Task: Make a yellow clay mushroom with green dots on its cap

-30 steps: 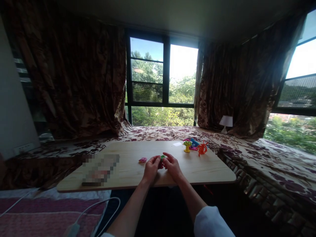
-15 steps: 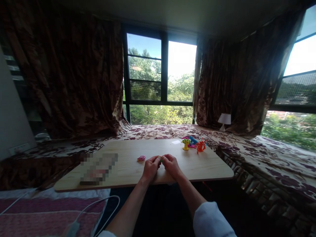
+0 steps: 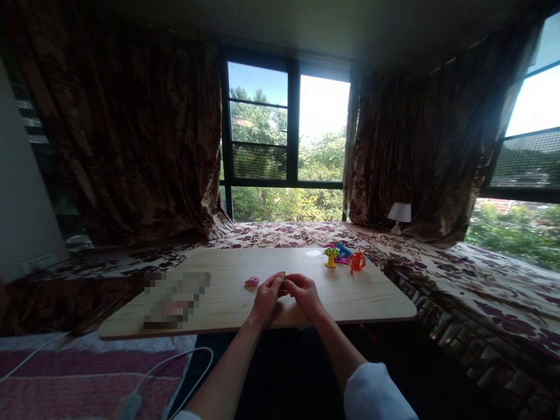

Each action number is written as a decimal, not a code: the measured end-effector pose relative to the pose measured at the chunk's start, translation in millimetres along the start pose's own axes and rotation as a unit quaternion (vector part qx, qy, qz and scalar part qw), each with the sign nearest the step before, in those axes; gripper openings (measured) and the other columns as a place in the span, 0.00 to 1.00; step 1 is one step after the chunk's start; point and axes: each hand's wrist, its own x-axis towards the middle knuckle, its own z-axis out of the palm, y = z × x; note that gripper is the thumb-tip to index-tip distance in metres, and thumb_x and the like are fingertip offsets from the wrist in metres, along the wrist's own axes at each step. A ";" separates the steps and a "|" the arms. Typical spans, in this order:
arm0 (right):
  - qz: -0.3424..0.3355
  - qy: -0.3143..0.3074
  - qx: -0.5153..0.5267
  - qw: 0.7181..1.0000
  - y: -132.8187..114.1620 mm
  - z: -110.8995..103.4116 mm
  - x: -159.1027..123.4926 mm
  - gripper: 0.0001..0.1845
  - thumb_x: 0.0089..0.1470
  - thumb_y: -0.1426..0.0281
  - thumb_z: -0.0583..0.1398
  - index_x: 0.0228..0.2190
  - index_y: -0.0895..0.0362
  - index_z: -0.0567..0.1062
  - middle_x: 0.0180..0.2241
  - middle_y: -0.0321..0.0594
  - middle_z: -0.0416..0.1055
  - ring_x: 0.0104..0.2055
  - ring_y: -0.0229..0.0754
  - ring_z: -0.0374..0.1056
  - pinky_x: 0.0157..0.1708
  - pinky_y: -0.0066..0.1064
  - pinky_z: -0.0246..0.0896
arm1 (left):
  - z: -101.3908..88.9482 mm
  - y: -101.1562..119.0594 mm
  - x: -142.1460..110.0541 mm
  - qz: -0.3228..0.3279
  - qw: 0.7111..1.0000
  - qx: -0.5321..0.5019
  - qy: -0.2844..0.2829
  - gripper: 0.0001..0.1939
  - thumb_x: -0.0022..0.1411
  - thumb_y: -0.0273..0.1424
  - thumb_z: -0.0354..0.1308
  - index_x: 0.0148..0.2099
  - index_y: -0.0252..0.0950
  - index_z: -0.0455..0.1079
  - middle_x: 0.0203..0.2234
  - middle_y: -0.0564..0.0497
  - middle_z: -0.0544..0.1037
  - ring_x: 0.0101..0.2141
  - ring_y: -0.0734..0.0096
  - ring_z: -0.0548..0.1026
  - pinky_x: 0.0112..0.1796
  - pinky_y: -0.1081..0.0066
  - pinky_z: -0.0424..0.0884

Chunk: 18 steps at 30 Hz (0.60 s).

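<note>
My left hand (image 3: 266, 298) and my right hand (image 3: 304, 293) meet over the near middle of a light wooden table (image 3: 371, 294). Both have their fingers pinched together on a small green and red toy piece (image 3: 283, 279) held between them, mostly hidden by the fingers. A small pink piece (image 3: 252, 282) lies on the table just left of my left hand. Farther back on the right stand a yellow mushroom-shaped toy (image 3: 331, 257), an orange spiky toy (image 3: 357, 261) and blue and pink pieces (image 3: 343, 251).
A blurred flat object (image 3: 177, 297) lies on the table's left part. A floral-covered ledge (image 3: 459, 274) runs behind and to the right, with a small white lamp (image 3: 399, 214). A white cable (image 3: 175, 364) crosses the pink bedding at lower left. Dark curtains flank the windows.
My hands stay together at the same spot on the table, with the fingers shifting slightly on the small piece. The camera view has wobbled a little.
</note>
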 end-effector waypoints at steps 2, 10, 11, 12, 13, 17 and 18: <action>-0.003 0.016 -0.001 1.000 -0.3 0.6 0.3 0.14 0.43 0.64 0.61 0.33 0.59 0.73 0.22 0.36 0.70 0.23 0.36 0.65 0.22 0.26 0.59 | 2.7 4.4 -3.3 -0.008 1.000 0.000 -0.023 0.18 0.48 0.37 0.58 0.42 0.33 0.71 0.28 0.48 0.76 0.27 0.71 0.73 0.30 0.70 0.68; -0.003 0.013 -0.009 1.000 -5.0 -1.3 1.1 0.18 0.47 0.59 0.57 0.33 0.61 0.75 0.21 0.37 0.69 0.20 0.34 0.60 0.19 0.25 0.56 | 8.6 13.2 -10.6 -0.015 0.998 0.010 -0.054 0.18 0.49 0.39 0.57 0.40 0.32 0.72 0.24 0.49 0.76 0.25 0.73 0.71 0.29 0.72 0.66; -0.001 0.010 -0.011 1.000 -5.0 -1.4 1.1 0.19 0.47 0.59 0.57 0.34 0.61 0.74 0.21 0.36 0.69 0.20 0.33 0.60 0.19 0.26 0.56 | 8.7 13.5 -10.8 -0.013 0.998 0.011 -0.054 0.18 0.49 0.39 0.56 0.39 0.32 0.72 0.24 0.49 0.76 0.25 0.73 0.71 0.28 0.73 0.65; 0.000 0.008 -0.014 1.000 -4.8 -1.4 1.1 0.19 0.47 0.60 0.57 0.36 0.61 0.74 0.21 0.36 0.68 0.20 0.33 0.60 0.19 0.26 0.56 | 8.5 13.6 -10.8 -0.011 0.998 0.013 -0.054 0.18 0.49 0.40 0.56 0.39 0.32 0.72 0.24 0.50 0.75 0.25 0.74 0.70 0.28 0.73 0.65; 0.002 0.006 -0.018 1.000 -4.4 -1.5 1.2 0.20 0.46 0.60 0.57 0.37 0.61 0.74 0.21 0.36 0.69 0.20 0.33 0.60 0.19 0.26 0.57 | 8.2 13.6 -10.7 -0.008 0.998 0.015 -0.052 0.18 0.49 0.40 0.56 0.38 0.32 0.73 0.23 0.50 0.75 0.24 0.74 0.70 0.27 0.73 0.64; 0.002 -0.002 -0.039 0.999 -2.9 -1.0 1.1 0.19 0.46 0.62 0.57 0.37 0.61 0.74 0.22 0.38 0.69 0.21 0.34 0.61 0.21 0.27 0.58 | 5.3 11.9 -9.2 0.004 0.999 0.027 -0.034 0.16 0.47 0.39 0.58 0.35 0.32 0.73 0.21 0.53 0.73 0.22 0.78 0.67 0.26 0.75 0.63; 0.000 -0.005 -0.045 0.999 -2.7 -0.5 0.7 0.18 0.45 0.63 0.58 0.37 0.61 0.73 0.22 0.37 0.69 0.21 0.34 0.61 0.21 0.27 0.58 | 4.6 11.2 -8.7 0.007 0.999 0.032 -0.027 0.16 0.46 0.39 0.58 0.34 0.33 0.73 0.21 0.53 0.72 0.21 0.79 0.66 0.25 0.75 0.62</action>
